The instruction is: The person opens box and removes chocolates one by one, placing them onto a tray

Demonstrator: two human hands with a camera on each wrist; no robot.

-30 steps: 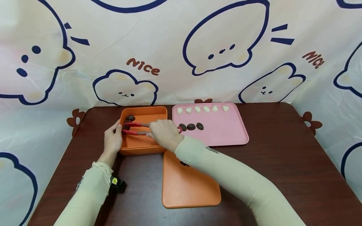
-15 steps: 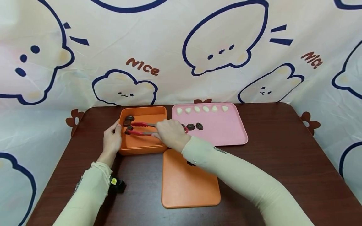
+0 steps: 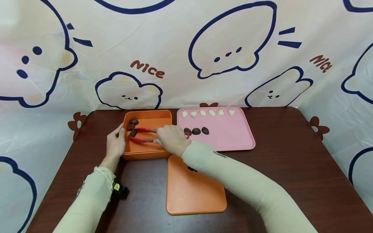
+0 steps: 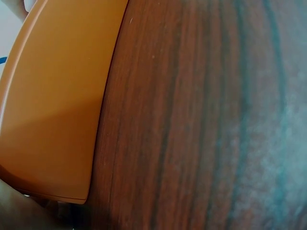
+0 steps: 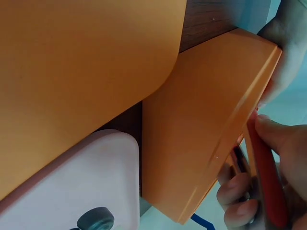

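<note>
My left hand [image 3: 115,144] grips the left wall of an orange box [image 3: 147,155], thumb near the rim. My right hand [image 3: 172,137] holds red-tipped tongs [image 3: 142,130] that reach into the box from the right. Their arms stand apart on either side of a dark chocolate [image 3: 133,133]; whether they touch it I cannot tell. Behind it, along the left wall, lie a square brown chocolate [image 3: 131,127] and a round dark one [image 3: 133,121]. In the right wrist view, fingers wrap the red tong handle [image 5: 266,177] above the box wall [image 5: 201,110].
A pink tray [image 3: 230,136] adjoins the box on the right. It bears a row of several white pieces [image 3: 203,113] and three dark oval chocolates [image 3: 196,131]. An orange lid [image 3: 195,197] lies in front, partly under my right forearm. A printed curtain hangs behind the table.
The tongs first drew right, showing the chocolates at the left wall, then slid back left around the front dark piece. My left hand stays on the box.
</note>
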